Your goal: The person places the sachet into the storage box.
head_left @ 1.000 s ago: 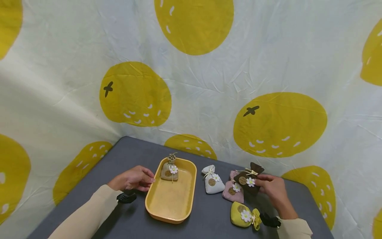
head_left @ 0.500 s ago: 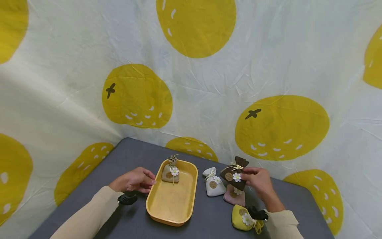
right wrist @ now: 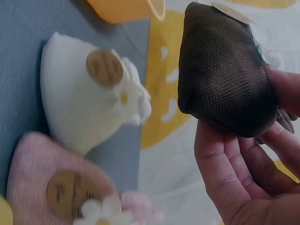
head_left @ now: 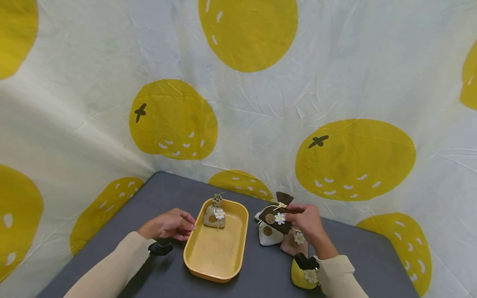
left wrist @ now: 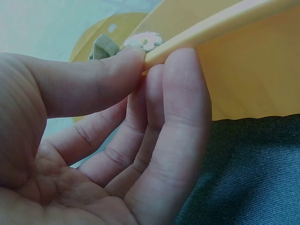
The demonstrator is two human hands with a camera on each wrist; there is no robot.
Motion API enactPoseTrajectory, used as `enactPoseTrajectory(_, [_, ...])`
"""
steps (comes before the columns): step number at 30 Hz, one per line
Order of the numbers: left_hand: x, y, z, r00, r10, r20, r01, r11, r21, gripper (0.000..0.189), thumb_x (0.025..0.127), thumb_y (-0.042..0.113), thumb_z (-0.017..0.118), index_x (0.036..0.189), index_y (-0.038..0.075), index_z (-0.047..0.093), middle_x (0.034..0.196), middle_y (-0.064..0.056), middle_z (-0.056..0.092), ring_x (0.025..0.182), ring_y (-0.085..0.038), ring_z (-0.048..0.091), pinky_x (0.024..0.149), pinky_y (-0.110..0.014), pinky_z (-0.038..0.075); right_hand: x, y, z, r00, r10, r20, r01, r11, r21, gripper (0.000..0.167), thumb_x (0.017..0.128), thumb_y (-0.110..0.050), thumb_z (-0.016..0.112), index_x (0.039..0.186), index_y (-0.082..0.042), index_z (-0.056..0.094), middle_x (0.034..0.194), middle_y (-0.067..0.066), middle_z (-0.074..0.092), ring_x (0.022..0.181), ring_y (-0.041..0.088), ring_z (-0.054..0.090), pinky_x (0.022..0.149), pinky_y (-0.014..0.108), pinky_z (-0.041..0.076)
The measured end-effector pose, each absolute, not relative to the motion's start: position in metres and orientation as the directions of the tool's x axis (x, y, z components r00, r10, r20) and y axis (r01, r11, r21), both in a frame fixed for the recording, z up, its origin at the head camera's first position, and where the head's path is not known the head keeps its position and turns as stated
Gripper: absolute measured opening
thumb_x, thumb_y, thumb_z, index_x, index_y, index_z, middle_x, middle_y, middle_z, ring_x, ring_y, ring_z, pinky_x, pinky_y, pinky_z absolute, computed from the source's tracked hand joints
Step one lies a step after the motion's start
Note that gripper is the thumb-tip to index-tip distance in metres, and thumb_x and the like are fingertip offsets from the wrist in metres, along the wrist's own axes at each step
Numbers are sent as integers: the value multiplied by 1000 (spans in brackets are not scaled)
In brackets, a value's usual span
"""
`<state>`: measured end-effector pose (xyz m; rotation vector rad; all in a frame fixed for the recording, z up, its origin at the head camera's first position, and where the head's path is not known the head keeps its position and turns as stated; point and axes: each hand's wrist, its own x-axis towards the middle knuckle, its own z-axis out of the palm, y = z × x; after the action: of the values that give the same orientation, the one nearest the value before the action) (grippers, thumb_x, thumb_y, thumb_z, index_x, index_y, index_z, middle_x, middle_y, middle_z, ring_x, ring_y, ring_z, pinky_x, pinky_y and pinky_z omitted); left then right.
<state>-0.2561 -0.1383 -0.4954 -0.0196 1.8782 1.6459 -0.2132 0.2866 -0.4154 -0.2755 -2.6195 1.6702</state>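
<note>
A dark brown cloth sachet with a white flower and a round tag is pinched by my right hand. In the right wrist view the brown sachet hangs above the table, thumb on one side and fingers on the other. Below it lie a white sachet and a pink sachet, both partly covered in the head view. On the left, a yellow tray has its rim pinched between the thumb and fingers of my left hand. A beige sachet lies in the tray's far left corner.
A yellow-green sachet lies nearest the front, partly behind my right wrist. Grey cloth covers the table. A white curtain printed with yellow fruit hangs behind and along the left side.
My right hand has carried the brown sachet leftward, from over the pink sachet to over the white one. The left hand keeps its hold on the tray rim.
</note>
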Motion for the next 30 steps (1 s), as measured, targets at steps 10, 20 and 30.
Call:
enactPoseTrajectory(10, [-256, -137, -495, -804, 372, -464, -409, 220, 886, 23, 93, 3, 74, 114, -5, 66, 87, -8, 73, 72, -16, 68, 66, -32, 63, -221, 255, -414, -991, 127, -36, 85, 405, -910, 33, 83, 0, 79, 114, 9, 74, 104, 18, 76, 79, 15, 68, 74, 38, 63])
enactPoseTrajectory(20, [-256, -137, -495, -803, 389, -453, -401, 211, 892, 24, 93, 4, 75, 114, -5, 66, 89, -9, 74, 71, -16, 69, 67, -32, 64, -228, 225, -416, -992, 129, 9, 44, 398, -916, 30, 81, -1, 80, 110, 6, 76, 104, 20, 76, 76, 14, 69, 69, 29, 60])
enactPoseTrajectory(30, [-254, -138, -496, -800, 376, -467, -419, 207, 884, 22, 93, 4, 75, 112, -4, 67, 89, -9, 74, 72, -16, 69, 66, -32, 63, -232, 195, -420, -986, 134, 96, -30, 427, -904, 26, 76, -2, 85, 101, 4, 79, 94, 17, 77, 78, 15, 67, 68, 26, 57])
